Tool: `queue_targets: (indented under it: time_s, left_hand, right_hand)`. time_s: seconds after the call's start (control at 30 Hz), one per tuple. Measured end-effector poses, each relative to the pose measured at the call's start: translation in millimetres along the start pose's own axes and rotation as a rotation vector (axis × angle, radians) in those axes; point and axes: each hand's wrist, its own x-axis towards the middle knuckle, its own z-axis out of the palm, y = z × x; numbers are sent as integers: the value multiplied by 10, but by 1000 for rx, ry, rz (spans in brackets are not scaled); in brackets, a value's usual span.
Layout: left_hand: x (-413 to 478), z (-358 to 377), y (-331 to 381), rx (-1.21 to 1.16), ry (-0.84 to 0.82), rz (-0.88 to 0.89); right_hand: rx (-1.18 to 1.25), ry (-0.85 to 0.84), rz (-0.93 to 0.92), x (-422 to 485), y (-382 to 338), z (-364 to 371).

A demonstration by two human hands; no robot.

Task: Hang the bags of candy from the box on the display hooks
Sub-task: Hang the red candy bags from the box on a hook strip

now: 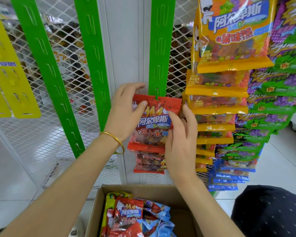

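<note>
A red candy bag [154,124] hangs at the lower end of a green hook strip [160,47], its top hole on a tab. My left hand [126,110] pinches the bag's upper left corner, thumb on the front and fingers behind. My right hand [181,134] holds the bag's right edge, thumb across the front. Two more red bags [150,161] hang below it on the same strip. The cardboard box [161,190] stands under my arms with several red, blue and yellow bags [128,214] inside.
Two other green strips [91,53] and yellow strips [9,77] hang bare on the white mesh rack [41,137]. To the right hang columns of orange bags [219,93], purple-green bags [277,93] and blue bags [232,171]. My dark-clothed knee [270,211] is at lower right.
</note>
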Motion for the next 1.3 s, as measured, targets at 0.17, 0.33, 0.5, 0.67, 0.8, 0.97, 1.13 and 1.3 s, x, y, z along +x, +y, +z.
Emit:
queue_targets:
  time_s: [0.17,0.33,0.5,0.67,0.8,0.97,1.13,1.3]
  left_hand:
    - [-571,0,-173,78,142,67]
    - [-1211,22,-516,92,-64,-11]
    - [-1408,18,-794,54,-161,-151]
    - [-1528,-21,-975,45,-197,-221]
    - [-1553,-6,-1008,33,-203,-276]
    - [-1546,63,-1018,34,-254,-290]
    - [-1583,162,-1018,6,-451,-398]
    - [-1621,286,-916,54,-868,-502]
  right_hand:
    - [3,-102,22,-535,118,-7]
    - [35,-735,220,-1341,441,187]
    - [94,-1324,683,-2051,596,593]
    - [44,-1266,934,-2486,550,924]
    - [52,-1182,1026,-2644,525,1020]
    - [143,-1183,1027,-2701,570,936]
    - [597,-1139,1181,-2243,642,685]
    - [708,-949,1149,-1620,658,347]
